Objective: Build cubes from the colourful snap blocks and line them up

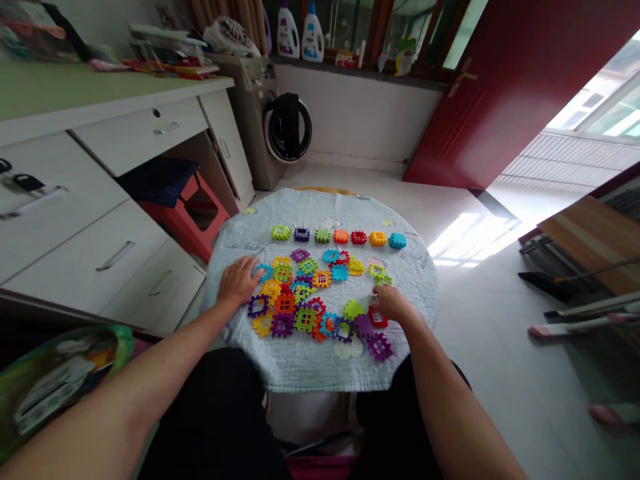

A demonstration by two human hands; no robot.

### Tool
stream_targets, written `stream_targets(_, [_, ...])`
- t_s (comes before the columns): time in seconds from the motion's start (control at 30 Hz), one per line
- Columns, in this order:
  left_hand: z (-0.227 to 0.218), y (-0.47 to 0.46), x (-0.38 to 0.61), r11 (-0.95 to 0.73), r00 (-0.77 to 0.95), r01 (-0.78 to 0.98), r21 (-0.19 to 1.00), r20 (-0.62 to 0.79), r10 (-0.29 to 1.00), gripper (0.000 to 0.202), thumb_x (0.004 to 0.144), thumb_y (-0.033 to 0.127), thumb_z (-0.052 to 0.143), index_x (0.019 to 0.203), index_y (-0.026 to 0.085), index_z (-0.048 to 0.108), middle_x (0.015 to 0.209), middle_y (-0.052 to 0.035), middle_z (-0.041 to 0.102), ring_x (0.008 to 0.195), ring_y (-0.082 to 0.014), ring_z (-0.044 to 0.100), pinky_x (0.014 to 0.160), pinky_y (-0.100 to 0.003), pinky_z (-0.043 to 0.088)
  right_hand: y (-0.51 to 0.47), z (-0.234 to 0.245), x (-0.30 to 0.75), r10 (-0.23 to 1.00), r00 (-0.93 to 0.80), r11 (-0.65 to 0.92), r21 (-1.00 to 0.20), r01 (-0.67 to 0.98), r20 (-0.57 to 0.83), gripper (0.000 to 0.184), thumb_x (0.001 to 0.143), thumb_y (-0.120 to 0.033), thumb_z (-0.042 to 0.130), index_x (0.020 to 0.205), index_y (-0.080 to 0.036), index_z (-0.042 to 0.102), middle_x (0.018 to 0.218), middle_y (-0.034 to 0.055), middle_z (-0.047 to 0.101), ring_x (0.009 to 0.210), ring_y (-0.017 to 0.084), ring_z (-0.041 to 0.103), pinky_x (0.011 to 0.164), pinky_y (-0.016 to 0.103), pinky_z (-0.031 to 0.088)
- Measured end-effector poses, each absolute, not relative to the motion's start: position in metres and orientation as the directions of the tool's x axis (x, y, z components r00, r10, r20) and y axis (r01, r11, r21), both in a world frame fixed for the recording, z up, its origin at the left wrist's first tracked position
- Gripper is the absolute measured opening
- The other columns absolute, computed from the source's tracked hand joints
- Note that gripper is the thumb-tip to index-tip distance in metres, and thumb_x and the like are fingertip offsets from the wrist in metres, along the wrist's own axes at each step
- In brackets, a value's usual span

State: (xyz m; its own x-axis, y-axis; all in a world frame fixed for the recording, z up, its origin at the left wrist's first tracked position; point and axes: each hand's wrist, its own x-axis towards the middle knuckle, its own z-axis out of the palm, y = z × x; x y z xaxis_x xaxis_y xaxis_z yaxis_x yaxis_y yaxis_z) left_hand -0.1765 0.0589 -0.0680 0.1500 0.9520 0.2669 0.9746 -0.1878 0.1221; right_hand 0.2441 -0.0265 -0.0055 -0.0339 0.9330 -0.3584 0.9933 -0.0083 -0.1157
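My left hand [239,280] lies on the cloth at the left of a pile of colourful plastic building blocks, fingers stretched out beside a blue block [264,271]. My right hand [391,303] is at the pile's right side, its fingers bent together; what they hold, if anything, is hidden. Just beyond those fingers lies a light green block [383,279], and a red window block [379,318] is beside the hand. Between my hands, the pile includes a yellow-green window block [305,319] and a purple block [380,347]. Farther back runs a row of several blocks, from green [281,233] to blue [397,241].
A pale patterned cloth [320,370] covers the round table. To the left are white drawers [120,257], a red stool [200,220] and a bin [123,347]. A washing machine [255,127] with its door open stands behind; a red door [480,100] is at right.
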Motion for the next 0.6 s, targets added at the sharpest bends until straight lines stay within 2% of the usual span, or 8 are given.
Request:
stream_targets(0.2, [-0.069, 0.060, -0.177, -0.194, 0.157, 0.972, 0.130, 0.250, 0.956, 0.053, 0.092, 0.043, 0.035, 0.128, 0.012, 0.058, 0.138, -0.0161, 0.055, 0.129, -0.0289, 0.048, 0.108, -0.043, 0.036, -0.019, -0.005, 0.239, 0.922, -0.065, 0.029, -0.100, 0.995, -0.382, 0.028, 0.081, -0.026, 0.056, 0.100, -0.012, 0.071, 0.105, 0.0158, 0.065, 0.096, 0.023, 0.060, 0.082, 0.029, 0.042])
stream_targets(0.4, [-0.075, 0.063, -0.181, -0.209, 0.171, 0.971, 0.115, 0.277, 0.946, 0.056, 0.093, 0.043, 0.030, 0.129, 0.010, 0.058, 0.138, -0.0172, 0.055, 0.128, -0.0297, 0.048, 0.109, -0.043, 0.035, -0.020, -0.001, 0.237, 0.928, -0.060, 0.024, -0.102, 0.994, -0.367, 0.026, 0.081, -0.023, 0.055, 0.098, -0.012, 0.072, 0.102, 0.0151, 0.067, 0.093, 0.022, 0.061, 0.081, 0.028, 0.043])
stream_targets(0.6, [-0.079, 0.066, -0.184, -0.219, 0.177, 0.967, 0.128, 0.278, 0.944, 0.056, 0.094, 0.044, 0.029, 0.130, 0.012, 0.057, 0.138, -0.0162, 0.054, 0.129, -0.0295, 0.047, 0.108, -0.044, 0.036, -0.018, -0.001, 0.243, 0.926, -0.047, -0.024, -0.182, 0.983, -0.375, 0.022, 0.077, -0.014, 0.056, 0.090, -0.014, 0.074, 0.098, 0.0121, 0.070, 0.089, 0.021, 0.062, 0.076, 0.026, 0.042])
